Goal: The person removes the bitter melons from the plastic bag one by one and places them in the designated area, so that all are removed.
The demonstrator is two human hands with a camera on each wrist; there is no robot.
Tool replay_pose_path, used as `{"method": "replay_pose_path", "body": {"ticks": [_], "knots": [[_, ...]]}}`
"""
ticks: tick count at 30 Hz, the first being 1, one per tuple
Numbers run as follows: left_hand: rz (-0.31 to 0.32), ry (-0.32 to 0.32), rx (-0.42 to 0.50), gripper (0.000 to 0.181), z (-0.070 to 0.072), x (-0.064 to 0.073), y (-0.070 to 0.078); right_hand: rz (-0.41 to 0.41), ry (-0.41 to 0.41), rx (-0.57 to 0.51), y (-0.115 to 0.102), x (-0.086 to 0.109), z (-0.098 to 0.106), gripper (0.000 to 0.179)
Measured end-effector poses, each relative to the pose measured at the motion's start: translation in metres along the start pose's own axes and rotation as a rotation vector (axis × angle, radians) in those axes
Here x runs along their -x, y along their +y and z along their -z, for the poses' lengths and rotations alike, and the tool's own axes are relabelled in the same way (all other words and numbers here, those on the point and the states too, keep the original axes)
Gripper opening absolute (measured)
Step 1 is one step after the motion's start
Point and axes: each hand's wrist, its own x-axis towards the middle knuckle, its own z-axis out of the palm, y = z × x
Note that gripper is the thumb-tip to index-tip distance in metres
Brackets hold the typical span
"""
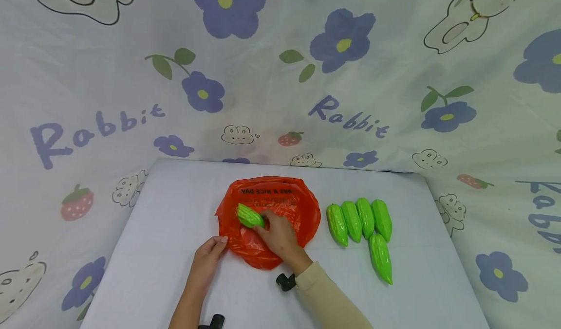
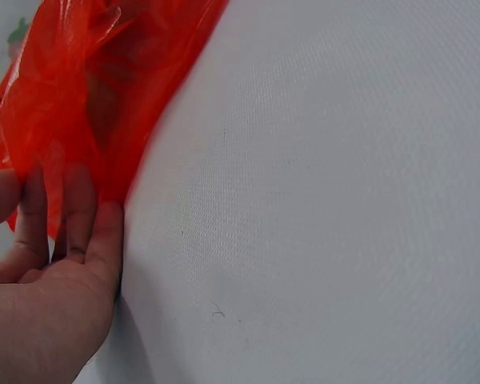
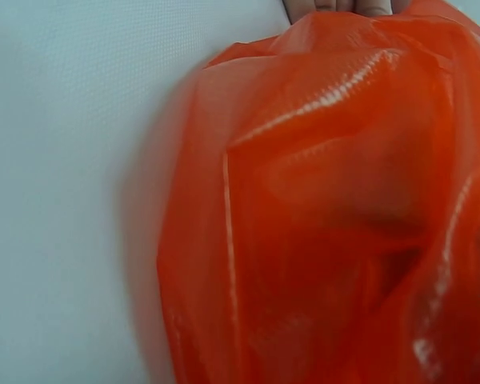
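Observation:
A red plastic bag (image 1: pixel 307 217) lies on the white table with its mouth spread wide and dark lettering on its inside. My left hand (image 1: pixel 205 263) pinches the bag's near left edge between thumb and fingers; the left wrist view shows the red film (image 2: pixel 104 96) at those fingertips. Over the bag's mouth, my right hand (image 1: pixel 280 234) holds one end of a glossy green bitter melon (image 1: pixel 249 215), its other end pointing left. The right wrist view is filled mostly by the bag's red side (image 3: pixel 320 200), and the bitter melon is hidden there.
Right of the bag, several green bitter melons (image 1: pixel 352 221) lie side by side in a row. Another bitter melon (image 1: pixel 380 259) lies just below the row's right end. A printed cloth (image 1: pixel 263 90) hangs behind the white table (image 1: pixel 175 197).

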Motion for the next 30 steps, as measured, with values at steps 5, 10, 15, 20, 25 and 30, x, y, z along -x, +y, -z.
{"method": "replay_pose_path", "body": {"ticks": [5, 10, 15, 20, 25, 30], "knots": [[0.002, 0.0, -0.007, 0.045, 0.0, 0.001, 0.001, -0.021, -0.008, -0.02, 0.003, 0.002, 0.004, 0.043], [0.006, -0.001, -0.011, 0.045, 0.0, 0.001, 0.002, -0.031, -0.006, -0.036, 0.004, 0.004, 0.009, 0.043], [0.011, -0.004, -0.011, 0.045, 0.0, 0.001, 0.002, -0.015, 0.011, -0.013, 0.004, 0.005, 0.013, 0.044], [0.013, -0.007, -0.006, 0.044, 0.001, 0.001, 0.003, -0.016, 0.01, -0.005, 0.005, 0.007, 0.018, 0.044], [0.01, -0.008, -0.006, 0.045, 0.0, 0.002, 0.004, -0.026, 0.012, -0.011, 0.006, 0.009, 0.021, 0.043], [0.0, -0.007, -0.008, 0.046, 0.001, 0.003, 0.004, -0.023, 0.01, -0.021, 0.005, 0.012, 0.026, 0.043]]}}
